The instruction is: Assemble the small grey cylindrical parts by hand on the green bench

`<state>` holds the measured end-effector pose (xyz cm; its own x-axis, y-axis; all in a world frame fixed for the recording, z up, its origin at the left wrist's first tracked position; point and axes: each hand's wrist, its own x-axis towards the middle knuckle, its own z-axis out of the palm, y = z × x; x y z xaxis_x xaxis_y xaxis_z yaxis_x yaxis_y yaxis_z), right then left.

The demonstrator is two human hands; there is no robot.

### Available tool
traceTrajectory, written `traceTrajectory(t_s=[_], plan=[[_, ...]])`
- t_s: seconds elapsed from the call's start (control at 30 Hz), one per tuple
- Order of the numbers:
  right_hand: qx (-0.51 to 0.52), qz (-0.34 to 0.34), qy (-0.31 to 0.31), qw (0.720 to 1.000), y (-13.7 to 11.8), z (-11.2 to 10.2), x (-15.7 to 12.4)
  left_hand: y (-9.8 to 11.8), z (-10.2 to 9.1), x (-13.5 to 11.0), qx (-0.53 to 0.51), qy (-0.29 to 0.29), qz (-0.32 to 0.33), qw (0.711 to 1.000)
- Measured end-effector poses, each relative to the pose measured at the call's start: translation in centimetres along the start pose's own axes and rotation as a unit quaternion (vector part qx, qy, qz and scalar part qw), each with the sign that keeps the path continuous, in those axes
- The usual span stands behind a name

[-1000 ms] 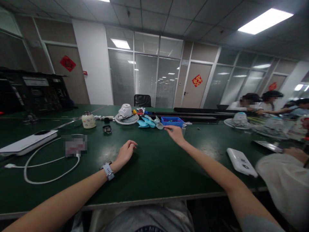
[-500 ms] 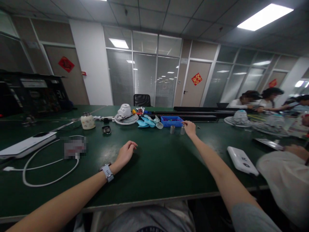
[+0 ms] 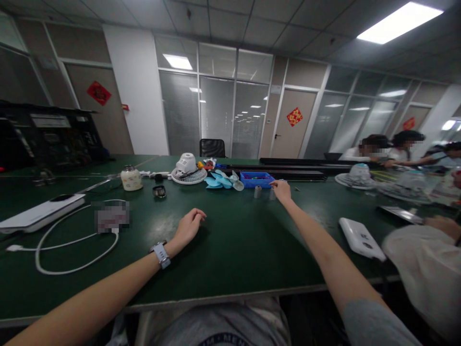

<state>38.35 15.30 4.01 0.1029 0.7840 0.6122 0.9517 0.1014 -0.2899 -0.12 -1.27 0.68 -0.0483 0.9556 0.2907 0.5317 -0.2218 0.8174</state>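
Note:
My left hand rests over the green table, fingers loosely bent, with nothing visible in it. My right hand reaches further out, thumb and fingers pinched together just over the top of a small grey cylinder. What the pinch holds, if anything, is too small to make out. A second grey cylinder stands upright to its left. Right behind them lies a blue tray with small items inside. Light-blue fan blades are left of the tray, beside a white fan body on its round grille.
On the left are a cream jar, a dark metal ring-like object, a white cable and a white box. A white power bank lies at right, near another person's sleeve. Black bars stretch behind the tray.
The view has tilted slightly. My right hand remains at the grey cylinder with its fingers pinched, and my left hand has hardly moved.

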Motion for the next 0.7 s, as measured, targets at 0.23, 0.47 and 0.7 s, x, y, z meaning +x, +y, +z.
traceTrajectory(t_s=[0.23,0.47,0.7], plan=[[-0.015,0.021,0.006,1.0,0.1,0.3,-0.2,-0.2,0.0,0.0,-0.004,-0.01,-0.002,1.0],[-0.023,-0.033,0.037,0.999,-0.6,1.2,-0.8,-0.4,0.0,0.1,0.002,-0.019,-0.001,1.0],[-0.025,-0.024,-0.056,0.998,-3.9,3.3,-0.8,-0.4,0.0,0.1,0.01,-0.015,0.003,1.0]])
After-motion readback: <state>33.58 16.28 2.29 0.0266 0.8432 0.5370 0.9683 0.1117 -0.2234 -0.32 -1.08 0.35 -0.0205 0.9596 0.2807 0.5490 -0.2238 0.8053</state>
